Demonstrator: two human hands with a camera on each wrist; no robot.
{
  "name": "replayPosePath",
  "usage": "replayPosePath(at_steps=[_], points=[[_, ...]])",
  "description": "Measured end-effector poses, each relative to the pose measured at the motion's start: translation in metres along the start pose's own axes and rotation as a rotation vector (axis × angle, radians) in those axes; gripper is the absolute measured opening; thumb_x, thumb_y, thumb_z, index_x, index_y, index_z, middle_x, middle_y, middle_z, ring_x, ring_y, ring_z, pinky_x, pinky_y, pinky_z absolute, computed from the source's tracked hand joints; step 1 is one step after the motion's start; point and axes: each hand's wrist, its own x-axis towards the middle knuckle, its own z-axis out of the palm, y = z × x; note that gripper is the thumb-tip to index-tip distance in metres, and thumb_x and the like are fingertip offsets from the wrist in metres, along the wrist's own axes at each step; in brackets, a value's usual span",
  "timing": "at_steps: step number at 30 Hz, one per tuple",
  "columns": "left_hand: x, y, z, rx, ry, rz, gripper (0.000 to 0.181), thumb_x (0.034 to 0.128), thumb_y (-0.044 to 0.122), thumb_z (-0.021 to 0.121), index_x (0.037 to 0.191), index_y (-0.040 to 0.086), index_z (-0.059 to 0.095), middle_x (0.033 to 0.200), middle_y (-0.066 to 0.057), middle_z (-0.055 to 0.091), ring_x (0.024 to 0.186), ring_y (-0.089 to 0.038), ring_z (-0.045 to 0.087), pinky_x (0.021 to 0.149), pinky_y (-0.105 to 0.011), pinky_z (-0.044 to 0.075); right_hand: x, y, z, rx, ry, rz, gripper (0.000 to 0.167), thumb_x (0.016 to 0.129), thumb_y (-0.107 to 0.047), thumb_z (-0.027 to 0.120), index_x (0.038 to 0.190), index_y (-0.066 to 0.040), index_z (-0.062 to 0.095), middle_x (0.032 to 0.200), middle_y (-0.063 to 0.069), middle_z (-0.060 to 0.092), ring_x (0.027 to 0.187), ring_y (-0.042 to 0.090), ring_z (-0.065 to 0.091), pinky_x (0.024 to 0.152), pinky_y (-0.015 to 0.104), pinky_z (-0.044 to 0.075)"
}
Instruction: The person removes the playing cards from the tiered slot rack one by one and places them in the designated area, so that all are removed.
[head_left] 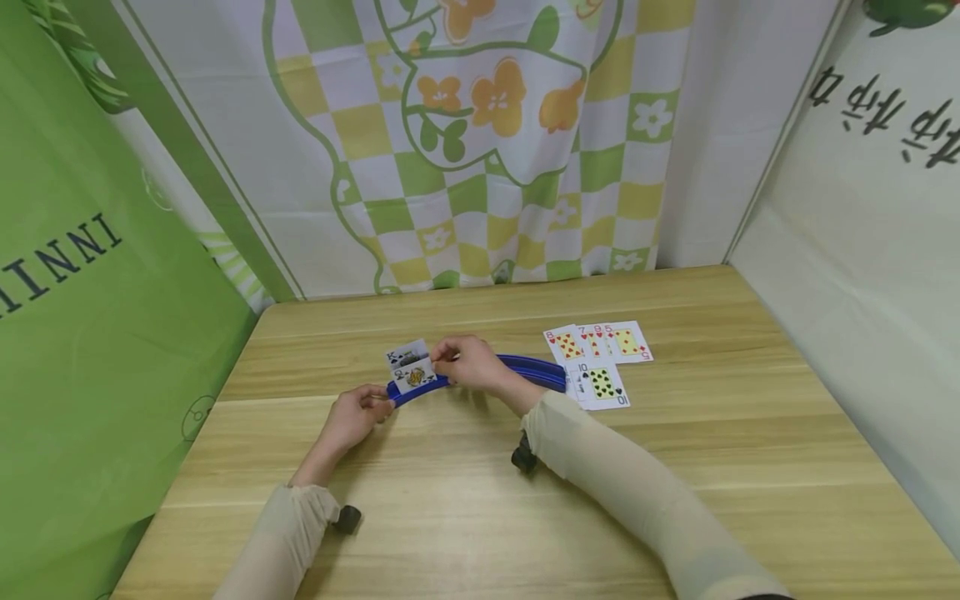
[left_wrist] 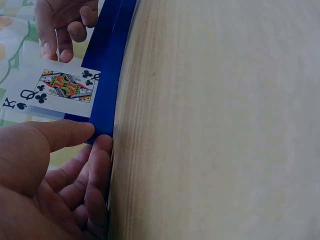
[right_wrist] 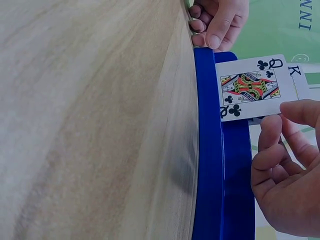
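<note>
A curved blue card holder [head_left: 534, 372] lies on the table with two playing cards at its left end. The queen of clubs [right_wrist: 250, 89] stands in the front slot, and the king of spades [head_left: 403, 353] rises behind it, partly covered. My left hand [head_left: 358, 415] grips the holder's left tip between thumb and fingers. With thumb and index finger, my right hand [head_left: 476, 364] pinches the queen's right edge near its upper corner. In the left wrist view the queen's lower edge meets the blue holder.
Right of the holder, several face-up cards overlap on the wooden table [head_left: 465, 517], among them an eight of hearts [head_left: 566, 343], a five of diamonds [head_left: 624, 342] and a ten of spades [head_left: 602, 383]. A patterned curtain [head_left: 495, 167] hangs behind the table.
</note>
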Motion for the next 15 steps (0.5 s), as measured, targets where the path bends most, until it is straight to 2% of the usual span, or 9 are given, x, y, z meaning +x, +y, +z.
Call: replayPosePath(at_steps=[9, 15], points=[[0.0, 0.0005, -0.0001, -0.008, 0.003, 0.001, 0.033, 0.0926, 0.017, 0.068, 0.12, 0.0, 0.066, 0.091, -0.012, 0.075, 0.071, -0.012, 0.064, 0.059, -0.025, 0.048, -0.0006, -0.0004, 0.0006, -0.024, -0.005, -0.009, 0.009, 0.097, -0.017, 0.065, 0.102, -0.013, 0.07, 0.097, 0.003, 0.07, 0.067, 0.013, 0.062, 0.061, 0.025, 0.051], [-0.0005, 0.0001, -0.0004, -0.005, -0.002, 0.001, 0.032, 0.0932, 0.017, 0.068, 0.12, 0.0, 0.066, 0.092, -0.013, 0.075, 0.073, -0.013, 0.065, 0.061, -0.025, 0.048, -0.0011, -0.001, 0.0008, -0.019, -0.011, -0.017, 0.009, 0.097, -0.018, 0.064, 0.101, -0.013, 0.07, 0.096, 0.003, 0.069, 0.067, 0.012, 0.061, 0.061, 0.025, 0.05]])
